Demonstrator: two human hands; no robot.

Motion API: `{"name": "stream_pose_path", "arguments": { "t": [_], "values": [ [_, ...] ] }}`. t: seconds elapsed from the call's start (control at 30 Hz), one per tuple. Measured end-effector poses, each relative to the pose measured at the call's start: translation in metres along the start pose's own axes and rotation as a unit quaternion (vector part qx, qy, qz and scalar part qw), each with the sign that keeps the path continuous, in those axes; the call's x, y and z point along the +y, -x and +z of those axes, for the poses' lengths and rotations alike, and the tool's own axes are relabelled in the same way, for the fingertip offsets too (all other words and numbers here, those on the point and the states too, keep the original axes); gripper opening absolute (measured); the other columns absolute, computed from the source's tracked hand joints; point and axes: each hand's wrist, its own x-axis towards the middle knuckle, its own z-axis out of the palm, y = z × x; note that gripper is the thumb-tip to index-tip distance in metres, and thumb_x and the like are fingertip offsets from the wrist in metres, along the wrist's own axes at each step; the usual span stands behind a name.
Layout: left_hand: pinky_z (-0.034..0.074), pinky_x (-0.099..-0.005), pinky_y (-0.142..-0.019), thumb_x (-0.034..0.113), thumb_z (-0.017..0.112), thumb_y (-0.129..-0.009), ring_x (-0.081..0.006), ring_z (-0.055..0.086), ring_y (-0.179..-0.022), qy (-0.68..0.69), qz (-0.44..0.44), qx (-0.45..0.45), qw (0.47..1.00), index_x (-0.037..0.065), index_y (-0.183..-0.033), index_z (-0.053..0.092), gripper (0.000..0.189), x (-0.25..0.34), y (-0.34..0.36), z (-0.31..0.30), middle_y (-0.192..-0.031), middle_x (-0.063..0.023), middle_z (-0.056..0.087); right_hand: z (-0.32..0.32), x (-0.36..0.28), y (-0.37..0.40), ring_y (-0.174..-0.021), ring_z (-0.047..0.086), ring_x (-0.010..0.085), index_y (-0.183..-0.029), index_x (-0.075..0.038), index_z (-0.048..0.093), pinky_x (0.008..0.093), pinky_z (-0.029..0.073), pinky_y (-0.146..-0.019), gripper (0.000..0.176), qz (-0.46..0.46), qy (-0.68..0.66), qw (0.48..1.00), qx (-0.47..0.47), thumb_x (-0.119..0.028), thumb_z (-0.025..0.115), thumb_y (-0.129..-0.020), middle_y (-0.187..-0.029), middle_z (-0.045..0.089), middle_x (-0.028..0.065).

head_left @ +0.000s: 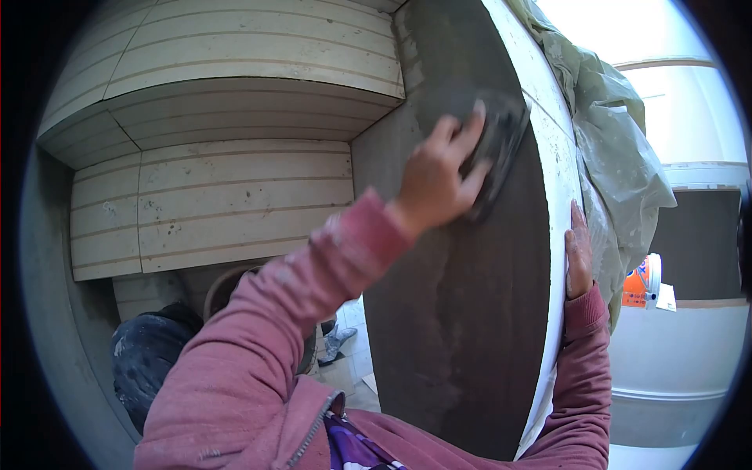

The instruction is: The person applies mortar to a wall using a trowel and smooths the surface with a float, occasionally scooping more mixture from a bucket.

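A dark flat tool, blurred by motion, lies against the upper part of a grey plastered surface. My right hand grips it from the left, fingers bent around its near side. The tool's far edge reaches the pale border strip along the right of the plaster. On the outer side of that strip rests my left hand, its fingers stretched out along the edge and holding nothing.
White grooved panels form a stepped structure at left. A dusty dark object and a round container stand below. Plastic sheeting hangs at right, near an orange and white bucket.
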Motion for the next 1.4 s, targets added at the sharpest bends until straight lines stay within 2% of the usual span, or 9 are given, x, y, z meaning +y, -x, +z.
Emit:
{"name": "stream_pose_path", "arguments": {
  "t": [0.17, 0.27, 0.5, 0.7, 0.83, 1.03, 1.13, 1.27, 1.4],
  "values": [
    [0.047, -0.036, -0.07, 0.011, 0.067, -0.068, -0.0312, 0.057, -0.082, -0.045, -0.115, 0.009, 0.992, 0.006, -0.127, 0.045, 0.063, -0.063, 0.009, 0.001, -0.089, -0.0175, 0.054, -0.002, -0.004, 0.003, -0.129, 0.028, 0.0283, -0.134, 0.0, 0.033, 0.0357, 0.017, -0.106, 0.055, 0.015, -0.008, 1.0, -0.005, -0.035, 0.035, -0.091, -0.137, 0.035, 0.0148],
    [0.046, -0.0379, -0.071, 0.009, 0.064, -0.07, -0.0335, 0.056, -0.083, 0.004, -0.031, 0.041, 0.999, 0.005, -0.126, 0.046, 0.059, -0.027, -0.038, 0.01, -0.092, -0.0198, 0.053, -0.002, -0.004, 0.0, -0.129, 0.028, 0.0282, -0.134, 0.0, 0.033, 0.0357, 0.016, -0.106, 0.056, 0.011, 0.003, 1.0, -0.001, -0.035, 0.035, -0.09, -0.137, 0.035, 0.0152],
    [0.048, -0.0351, -0.07, 0.007, 0.068, -0.065, -0.0314, 0.058, -0.078, 0.02, 0.004, -0.098, 0.995, 0.008, -0.125, 0.049, 0.063, -0.005, 0.119, -0.023, -0.092, -0.0169, 0.053, -0.002, -0.005, 0.0, -0.13, 0.026, 0.0283, -0.134, -0.001, 0.032, 0.0361, 0.015, -0.106, 0.055, 0.031, -0.011, 0.999, -0.004, -0.034, 0.035, -0.09, -0.138, 0.034, 0.0157],
    [0.045, -0.0366, -0.07, 0.009, 0.065, -0.069, -0.0319, 0.054, -0.075, -0.026, -0.118, 0.046, 0.992, 0.005, -0.124, 0.048, 0.058, -0.051, 0.002, 0.004, -0.091, -0.018, 0.052, -0.002, -0.005, -0.004, -0.13, 0.026, 0.0286, -0.134, -0.001, 0.032, 0.0364, 0.015, -0.106, 0.055, 0.028, 0.003, 1.0, -0.003, -0.032, 0.036, -0.089, -0.137, 0.034, 0.0162],
    [0.047, -0.0341, -0.071, 0.007, 0.07, -0.064, -0.0287, 0.057, -0.082, 0.076, 0.1, -0.039, 0.991, 0.007, -0.124, 0.05, 0.063, 0.031, 0.089, -0.002, -0.097, -0.0181, 0.052, -0.002, -0.006, -0.004, -0.13, 0.026, 0.0286, -0.134, -0.001, 0.032, 0.036, 0.015, -0.106, 0.055, 0.04, -0.004, 0.999, -0.005, -0.033, 0.036, -0.089, -0.137, 0.034, 0.0163],
    [0.048, -0.0355, -0.073, 0.006, 0.064, -0.069, -0.0318, 0.057, -0.088, -0.017, -0.13, -0.014, 0.991, 0.009, -0.127, 0.046, 0.061, -0.041, 0.137, -0.011, -0.099, -0.0182, 0.052, 0.002, 0.008, -0.005, -0.13, 0.026, 0.0287, -0.135, -0.003, 0.032, 0.0356, 0.015, -0.106, 0.056, 0.024, -0.028, 0.999, 0.0, -0.035, 0.037, -0.089, -0.138, 0.034, 0.015],
    [0.045, -0.0333, -0.08, 0.002, 0.066, -0.068, -0.0307, 0.055, -0.089, 0.024, -0.111, 0.014, 0.993, 0.003, -0.125, 0.047, 0.061, -0.003, 0.069, -0.001, -0.1, -0.0196, 0.052, 0.002, 0.003, -0.005, -0.13, 0.026, 0.0285, -0.134, -0.003, 0.033, 0.0351, 0.015, -0.106, 0.057, 0.04, -0.005, 0.999, 0.001, -0.037, 0.037, -0.089, -0.137, 0.034, 0.0157],
    [0.047, -0.0349, -0.075, 0.005, 0.069, -0.066, -0.0314, 0.056, -0.085, 0.051, 0.12, -0.073, 0.989, 0.004, -0.124, 0.048, 0.062, 0.041, 0.107, -0.006, -0.101, -0.0187, 0.052, 0.003, 0.002, -0.004, -0.13, 0.026, 0.0287, -0.134, -0.003, 0.033, 0.0342, 0.015, -0.106, 0.058, 0.037, 0.009, 0.999, -0.001, -0.039, 0.037, -0.089, -0.137, 0.035, 0.0161],
    [0.048, -0.0346, -0.073, 0.006, 0.067, -0.067, -0.0308, 0.056, -0.085, 0.021, 0.016, -0.097, 0.995, 0.004, -0.127, 0.046, 0.063, 0.009, 0.172, -0.019, -0.1, -0.0176, 0.052, 0.006, 0.015, -0.007, -0.131, 0.026, 0.0276, -0.134, -0.002, 0.033, 0.0337, 0.014, -0.107, 0.059, 0.028, -0.008, 1.0, 0.008, -0.04, 0.036, -0.089, -0.138, 0.034, 0.0155]
  ]
}}
